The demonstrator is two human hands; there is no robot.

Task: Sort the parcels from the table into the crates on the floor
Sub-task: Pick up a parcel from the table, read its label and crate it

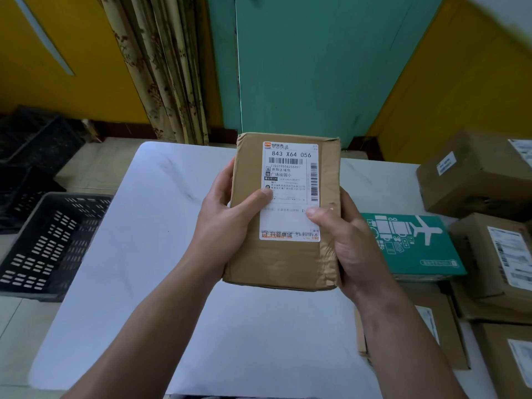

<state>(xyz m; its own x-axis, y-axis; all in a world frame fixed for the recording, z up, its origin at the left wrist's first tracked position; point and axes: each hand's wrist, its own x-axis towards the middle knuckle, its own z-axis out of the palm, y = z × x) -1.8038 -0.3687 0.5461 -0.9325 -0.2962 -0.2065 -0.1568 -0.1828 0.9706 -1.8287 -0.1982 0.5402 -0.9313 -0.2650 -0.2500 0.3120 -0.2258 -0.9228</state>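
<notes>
I hold a brown cardboard parcel (250,171) with a white shipping label upright above the white table (161,254). My left hand (227,217) grips its left edge, thumb lying on the label. My right hand (345,240) grips its right edge, thumb on the label's lower part. More parcels lie at the table's right: a teal box with a plane print (417,249), and several brown boxes (475,174). A dark slotted crate (54,243) stands on the floor left of the table.
More dark crates (31,145) are stacked on the floor at the far left. A patterned curtain (161,67) hangs behind the table, with a teal door (316,61) and yellow walls beyond.
</notes>
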